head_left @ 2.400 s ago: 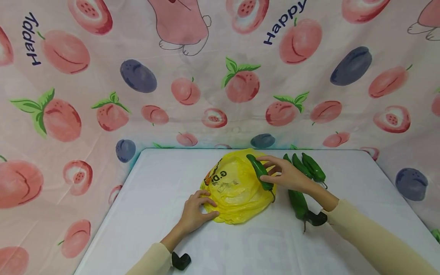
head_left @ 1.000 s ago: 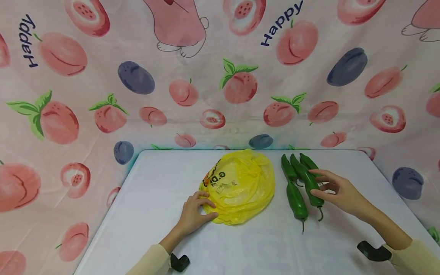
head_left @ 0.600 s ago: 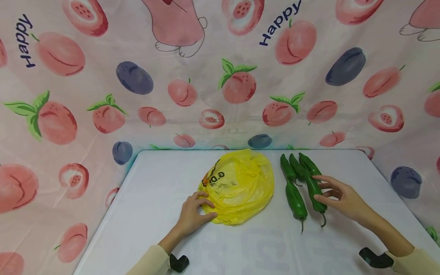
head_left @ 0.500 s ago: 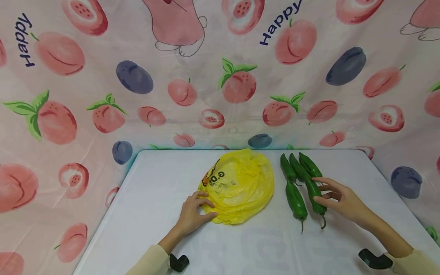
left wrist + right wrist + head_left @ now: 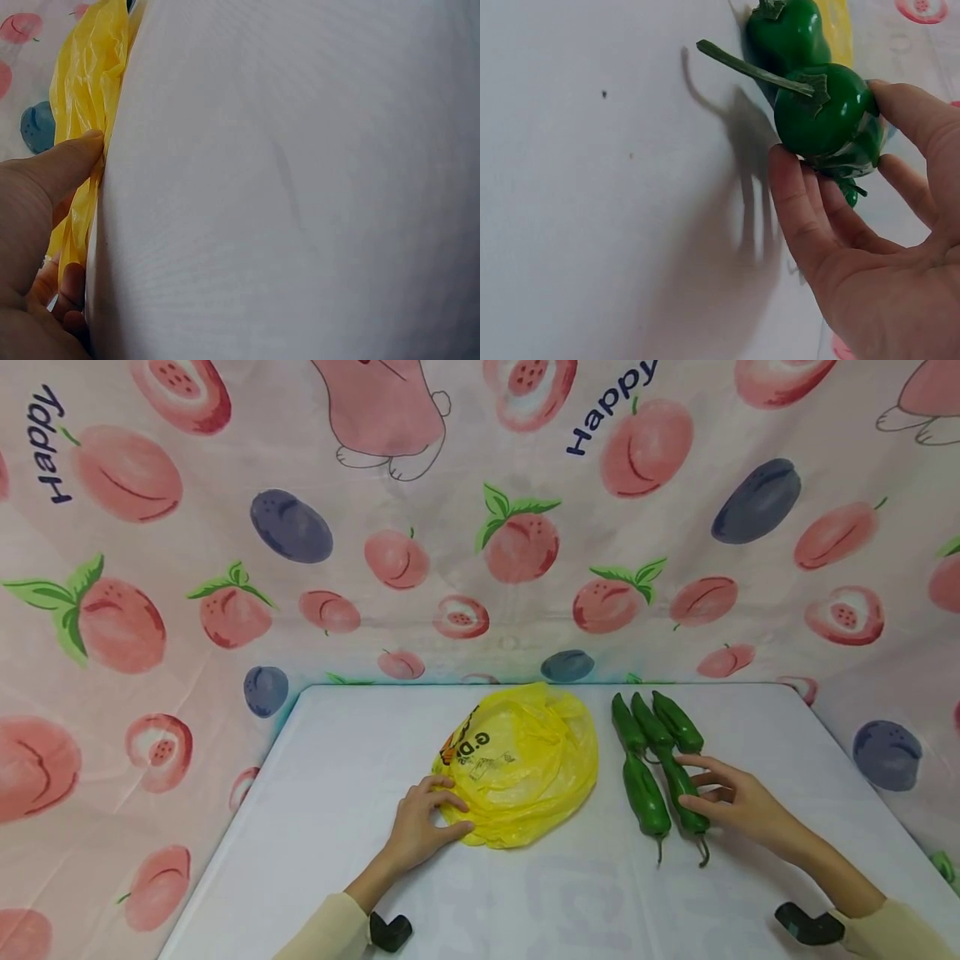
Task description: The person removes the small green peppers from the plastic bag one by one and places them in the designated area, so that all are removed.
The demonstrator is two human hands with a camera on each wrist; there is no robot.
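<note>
My right hand (image 5: pixel 738 802) pinches a long green chili pepper (image 5: pixel 684 789) between thumb and fingers, close over the table. In the right wrist view, that pepper's stem end (image 5: pixel 821 112) points toward the camera. Just left of it another green pepper (image 5: pixel 647 797) lies parallel. Three more peppers (image 5: pixel 677 722) lie side by side behind these two. Left of the peppers is a crumpled yellow plastic bag (image 5: pixel 525 768) with dark print. My left hand (image 5: pixel 420 827) rests on the bag's near-left edge, its thumb (image 5: pixel 75 161) pressing the yellow film. What the bag holds is hidden.
The white tabletop (image 5: pixel 555 902) runs back to a fruit-print cloth (image 5: pixel 450 568) behind it. A black wrist mount (image 5: pixel 810 924) sits at the right sleeve, and another wrist mount (image 5: pixel 392 933) at the left.
My right hand has carried the pepper from above the yellow bag rightward to the pepper group, then slightly left and nearer beside the front pepper. My left hand has stayed on the bag.
</note>
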